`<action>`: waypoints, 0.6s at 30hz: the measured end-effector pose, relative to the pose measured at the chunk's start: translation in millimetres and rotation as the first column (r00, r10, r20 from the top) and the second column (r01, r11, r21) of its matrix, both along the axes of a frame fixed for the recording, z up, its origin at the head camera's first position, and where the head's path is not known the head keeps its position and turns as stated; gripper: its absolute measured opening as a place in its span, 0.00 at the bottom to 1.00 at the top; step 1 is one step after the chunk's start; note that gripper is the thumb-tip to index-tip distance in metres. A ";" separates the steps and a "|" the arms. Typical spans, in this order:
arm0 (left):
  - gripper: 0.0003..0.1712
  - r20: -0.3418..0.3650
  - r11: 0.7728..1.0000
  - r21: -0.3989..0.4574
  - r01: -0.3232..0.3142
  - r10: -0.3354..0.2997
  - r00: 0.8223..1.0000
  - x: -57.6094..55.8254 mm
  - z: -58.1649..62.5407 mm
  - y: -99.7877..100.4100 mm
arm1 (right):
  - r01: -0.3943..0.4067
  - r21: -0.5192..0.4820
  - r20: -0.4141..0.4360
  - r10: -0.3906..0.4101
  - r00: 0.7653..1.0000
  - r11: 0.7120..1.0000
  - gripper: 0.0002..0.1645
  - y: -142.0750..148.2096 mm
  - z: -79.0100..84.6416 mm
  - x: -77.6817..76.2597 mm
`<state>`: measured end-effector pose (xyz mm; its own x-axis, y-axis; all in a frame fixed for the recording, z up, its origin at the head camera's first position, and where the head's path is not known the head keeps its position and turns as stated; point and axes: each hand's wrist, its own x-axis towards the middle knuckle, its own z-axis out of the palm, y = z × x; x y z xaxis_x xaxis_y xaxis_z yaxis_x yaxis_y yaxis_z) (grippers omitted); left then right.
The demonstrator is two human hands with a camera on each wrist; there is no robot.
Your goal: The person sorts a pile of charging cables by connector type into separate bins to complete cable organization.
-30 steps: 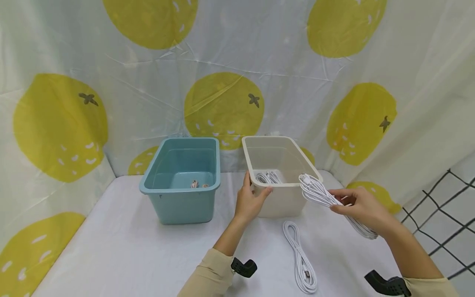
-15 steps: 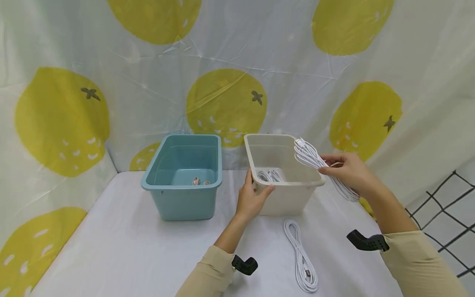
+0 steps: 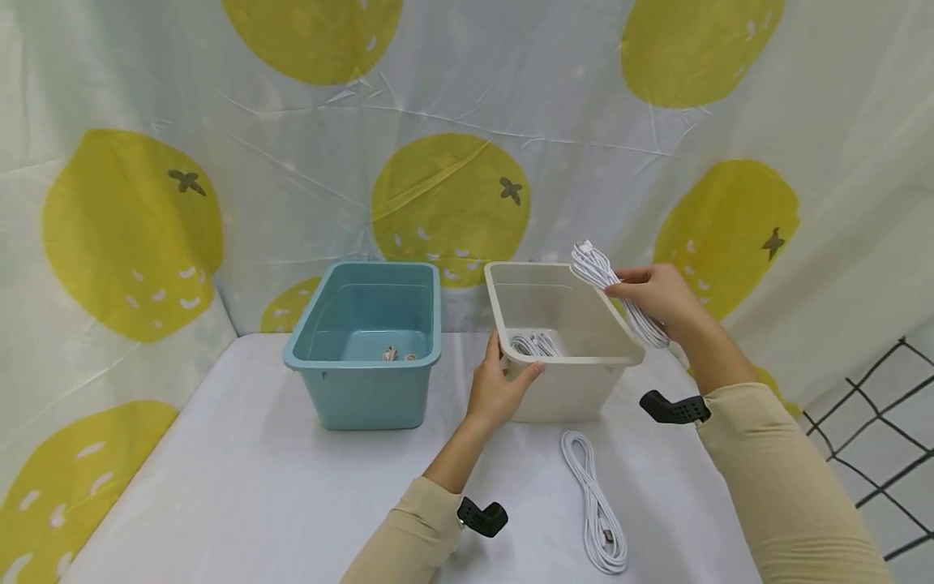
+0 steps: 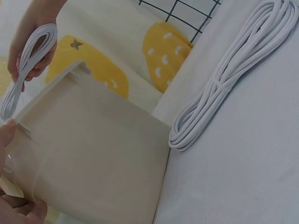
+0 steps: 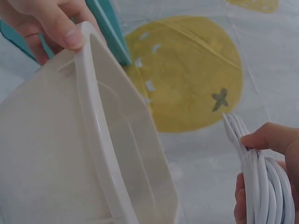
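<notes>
My left hand (image 3: 494,393) grips the near left corner of a cream plastic bin (image 3: 562,393), thumb on the front under the rim. Inside that bin lies a coiled white cable (image 3: 536,345). Over the bin's right rim, my right hand (image 3: 660,298) pinches a bundled white cable (image 3: 597,266) between thumb and fingers. Its looped strands show up close in the right wrist view (image 5: 266,186), where the bundle is apart from the rim. Another bundled white cable (image 3: 600,515) lies on the table in front of the bin; the left wrist view shows its tied middle.
To the left stands a blue-green bin (image 3: 375,397) with small pinkish-brown items (image 3: 390,354) in it. A curtain with yellow lemons (image 3: 448,211) hangs behind the white-covered table (image 3: 255,487). Black wire grid (image 3: 876,438) stands beyond the table's right edge.
My right hand has carried its cable bundle up and to the left, from beside the bin's near right corner to over its right rim. My left hand keeps its grip on the bin.
</notes>
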<state>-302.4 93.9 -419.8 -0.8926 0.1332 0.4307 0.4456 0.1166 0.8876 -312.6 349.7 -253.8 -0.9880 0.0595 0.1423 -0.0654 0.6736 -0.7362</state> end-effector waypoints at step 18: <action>0.52 0.008 1.000 -0.002 0.000 0.000 1.000 5.1 -5.3 1.2 | 0.143 -0.029 -0.034 -0.144 0.989 0.989 0.35 0.9 -42.2 -27.5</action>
<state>-297.3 95.1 -425.1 -0.8962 0.1341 0.4229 0.4382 0.1189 0.8910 -340.0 350.6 -296.0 -0.9633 0.2042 0.1741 0.0035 0.6582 -0.7528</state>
